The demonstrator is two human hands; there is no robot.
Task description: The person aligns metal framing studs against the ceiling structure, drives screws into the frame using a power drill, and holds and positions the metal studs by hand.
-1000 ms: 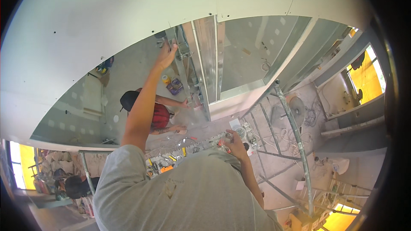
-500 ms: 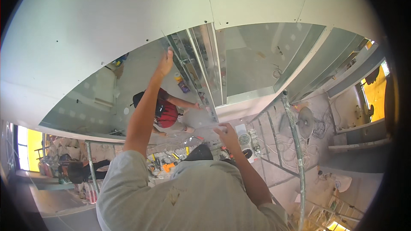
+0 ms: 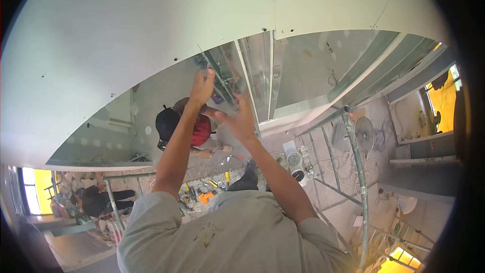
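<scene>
Overhead, the largest component is the white panel (image 3: pixel 141 35), whose curved lower edge borders an opening. Behind that edge, the metal uprights (image 3: pixel 256 73) run side by side down the middle of the opening. On my right, the scaffold frame (image 3: pixel 359 182) stands with a paint-spotted tube and crossbars reaching toward the floor (image 3: pixel 275 147). Below me, past my left forearm (image 3: pixel 174 154), a co-worker (image 3: pixel 203 127) in a black cap and a red top bends over. Beyond the scaffold tube, a round grey fan (image 3: pixel 364 134) stands among loose cables. The metal strip (image 3: pixel 217 73) is located directly ahead of me, left of the uprights, slanting from the panel edge down toward my right hand (image 3: pixel 241 120). My left hand (image 3: pixel 202 88) is raised at the upper part of this strip, thumb upward and fingers curled; their far side is hidden, so I cannot tell whether they grip it. My right hand is open beside the lower part, thumb spread leftward; contact cannot be confirmed. Low in the view lies an orange tool (image 3: pixel 205 197), with a smaller yellow piece (image 3: pixel 227 176) near it.
</scene>
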